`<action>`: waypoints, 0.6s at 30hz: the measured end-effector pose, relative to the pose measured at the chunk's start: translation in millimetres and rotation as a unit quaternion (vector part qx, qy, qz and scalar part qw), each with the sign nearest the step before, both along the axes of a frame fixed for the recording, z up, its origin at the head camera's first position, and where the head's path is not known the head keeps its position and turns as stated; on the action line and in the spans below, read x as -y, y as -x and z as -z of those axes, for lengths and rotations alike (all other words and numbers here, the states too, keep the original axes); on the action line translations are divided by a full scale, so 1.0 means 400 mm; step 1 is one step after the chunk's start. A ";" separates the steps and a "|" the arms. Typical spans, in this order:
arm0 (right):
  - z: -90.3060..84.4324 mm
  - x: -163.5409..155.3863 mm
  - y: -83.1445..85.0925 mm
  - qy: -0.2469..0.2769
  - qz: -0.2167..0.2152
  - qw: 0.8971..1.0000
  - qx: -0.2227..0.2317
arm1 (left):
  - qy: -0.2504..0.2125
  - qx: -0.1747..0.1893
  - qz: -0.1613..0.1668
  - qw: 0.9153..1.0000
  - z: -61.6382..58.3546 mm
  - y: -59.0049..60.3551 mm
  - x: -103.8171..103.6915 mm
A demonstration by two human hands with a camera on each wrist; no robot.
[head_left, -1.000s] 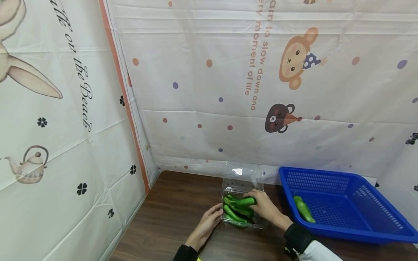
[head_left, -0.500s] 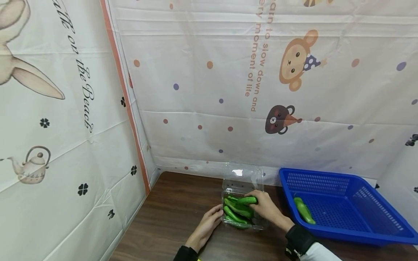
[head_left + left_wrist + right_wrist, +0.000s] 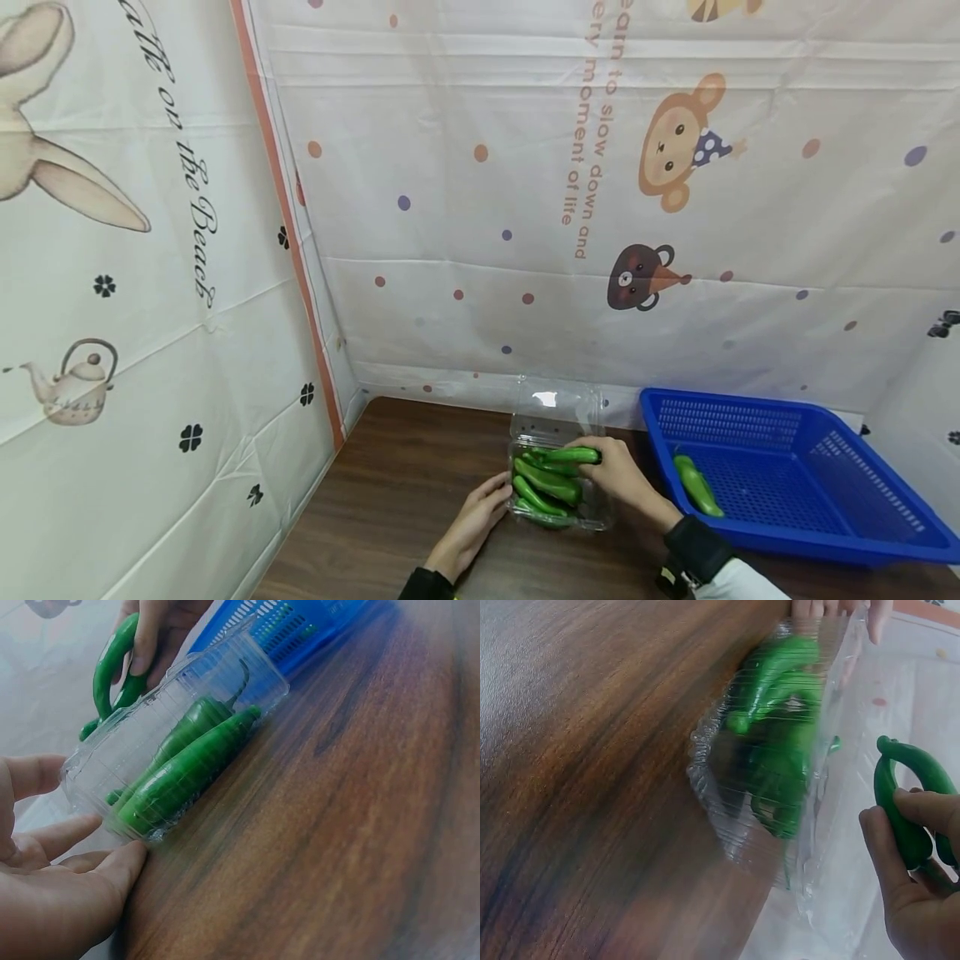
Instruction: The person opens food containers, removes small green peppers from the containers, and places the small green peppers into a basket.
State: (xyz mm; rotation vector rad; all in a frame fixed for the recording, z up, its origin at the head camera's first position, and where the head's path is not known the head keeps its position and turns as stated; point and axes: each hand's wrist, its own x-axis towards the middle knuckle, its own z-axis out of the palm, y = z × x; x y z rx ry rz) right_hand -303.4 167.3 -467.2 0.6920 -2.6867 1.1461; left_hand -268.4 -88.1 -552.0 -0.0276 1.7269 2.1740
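A clear plastic clamshell box (image 3: 596, 508) stands on the table with its lid (image 3: 558, 400) raised at the back. Several long green peppers (image 3: 551, 483) lie inside it. At its left wall is my left hand (image 3: 474, 518), whose extended fingers touch the plastic in the left wrist view. Above the box's right side, my right hand (image 3: 618, 471) pinches two curved green peppers (image 3: 901, 817) between thumb and fingers. In the right wrist view the pair is apart from the box wall. Reflections on the plastic blur some of the peppers inside.
Right of the box sits a blue perforated basket (image 3: 787, 537) with one green pepper (image 3: 697, 485) at its left side. Behind the brown wooden table (image 3: 390, 475) hangs a printed white cloth (image 3: 450, 208), with another cloth wall (image 3: 225, 375) at the left.
My right hand has shifted slightly rightward with the peppers it holds, uncovering more of those in the box. The left hand stays at the box wall.
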 end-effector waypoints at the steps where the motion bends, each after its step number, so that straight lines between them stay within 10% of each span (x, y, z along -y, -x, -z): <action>1: -0.002 -0.001 0.000 -0.001 0.002 1.000 0.001 | -0.001 0.002 0.000 1.000 0.001 0.000 0.000; 18: -0.051 -0.048 0.018 -0.011 0.021 1.000 0.013 | 0.001 -0.009 -0.005 1.000 0.003 0.001 -0.006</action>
